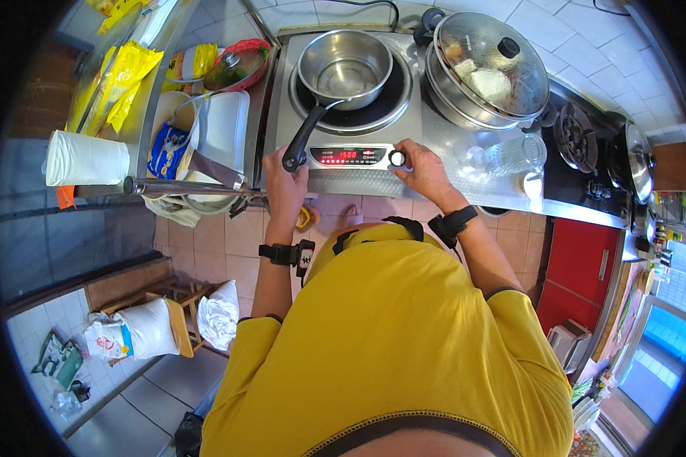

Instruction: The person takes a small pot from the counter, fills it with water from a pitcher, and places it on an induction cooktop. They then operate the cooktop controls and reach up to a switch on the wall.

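A stainless steel saucepan [346,68] stands on the round black plate of an induction cooker [286,123], with its bottom bare. Its black handle [306,137] points towards me. Just under the handle's end is my left hand [286,185], at the cooker's front left; whether its fingers grip the handle or the cooker's edge is hidden. The fingers of my right hand [426,171] are around the control knob [397,158]. Between my hands, the control panel [347,155] is lit with red digits and lights.
Right of the saucepan stands a lidded steamer pot [469,117] with food under its glass lid [451,43]. A clear glass jar [517,154] is near the counter's front edge. On the left, a cleaver [214,168] lies by a white tray [237,123]. A gas burner [574,137] is farther right.
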Available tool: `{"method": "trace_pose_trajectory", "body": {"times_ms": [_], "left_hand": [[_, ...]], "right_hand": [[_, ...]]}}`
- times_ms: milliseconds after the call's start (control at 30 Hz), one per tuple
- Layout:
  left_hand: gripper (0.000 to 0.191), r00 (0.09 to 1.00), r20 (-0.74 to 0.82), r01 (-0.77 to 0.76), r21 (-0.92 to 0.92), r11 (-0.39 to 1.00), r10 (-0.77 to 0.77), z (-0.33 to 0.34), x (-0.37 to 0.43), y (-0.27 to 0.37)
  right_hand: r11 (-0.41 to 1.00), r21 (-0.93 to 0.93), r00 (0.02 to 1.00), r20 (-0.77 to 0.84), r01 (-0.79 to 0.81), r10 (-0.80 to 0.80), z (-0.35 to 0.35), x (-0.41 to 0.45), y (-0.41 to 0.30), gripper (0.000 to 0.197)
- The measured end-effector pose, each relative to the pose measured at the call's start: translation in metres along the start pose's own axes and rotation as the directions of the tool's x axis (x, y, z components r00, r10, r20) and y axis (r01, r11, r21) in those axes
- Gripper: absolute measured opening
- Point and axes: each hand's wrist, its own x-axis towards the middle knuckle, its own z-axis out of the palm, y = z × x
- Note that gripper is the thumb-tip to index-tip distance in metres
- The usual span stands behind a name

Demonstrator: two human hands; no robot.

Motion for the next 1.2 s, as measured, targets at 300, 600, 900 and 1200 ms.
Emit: {"method": "trace_pose_trajectory", "body": {"times_ms": [300,600,900,1200], "left_hand": [[0.029,0.984,-0.037,-0.164,0.211,0.964,0.176,0.005,0.003,-0.003],[0.029,0.990,0.073,0.101,0.249,0.963,-0.123,0.009,0.003,-0.009],[0.036,0.949,0.284,0.055,0.274,0.960,-0.135,0.019,-0.015,-0.003],[0.031,0.956,0.245,0.117,0.197,0.973,-0.164,0.012,-0.016,-0.011]], "right_hand": [[1.000,0.007,1.000,-0.029,0.001,-0.001,-0.001,-0.003,-0.002,0.041],[1.000,0.011,0.999,-0.042,-0.001,0.002,-0.005,-0.005,-0.006,0.039],[1.000,0.018,0.999,-0.049,0.014,-0.013,-0.007,-0.008,-0.003,0.040],[0.999,0.042,0.999,-0.039,0.018,-0.016,-0.009,-0.011,0.006,0.040]]}}
